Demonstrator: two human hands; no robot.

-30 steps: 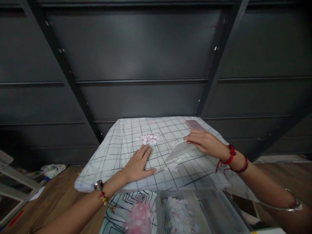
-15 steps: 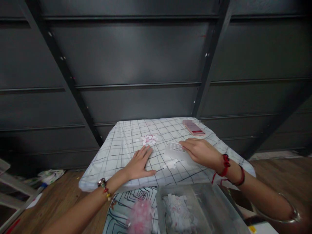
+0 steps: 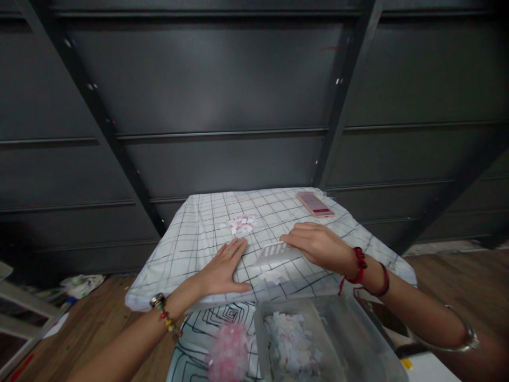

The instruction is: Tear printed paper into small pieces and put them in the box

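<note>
My left hand (image 3: 222, 268) lies flat on the checked tablecloth (image 3: 210, 212), fingers spread. Just beyond its fingertips is a small pile of white and pink pieces (image 3: 240, 224). In my right hand (image 3: 316, 241) is a white slotted plastic piece (image 3: 274, 251), pinched at its right end and tilted over the cloth. Its exact kind is unclear. Below it, some white scraps (image 3: 273, 277) lie on the cloth near the front edge.
A pink-edged phone (image 3: 316, 206) rests at the back right. In front stands a clear plastic box (image 3: 358, 318) with many white scraps (image 3: 292, 339) in its left part. Left of it sits a bag of pink pieces (image 3: 229, 350). Dark metal panels (image 3: 222, 79) rise behind the table.
My right hand has moved left and slightly toward me with the white slotted piece, which is now tilted differently. My left hand stays flat on the cloth. The view has shifted slightly.
</note>
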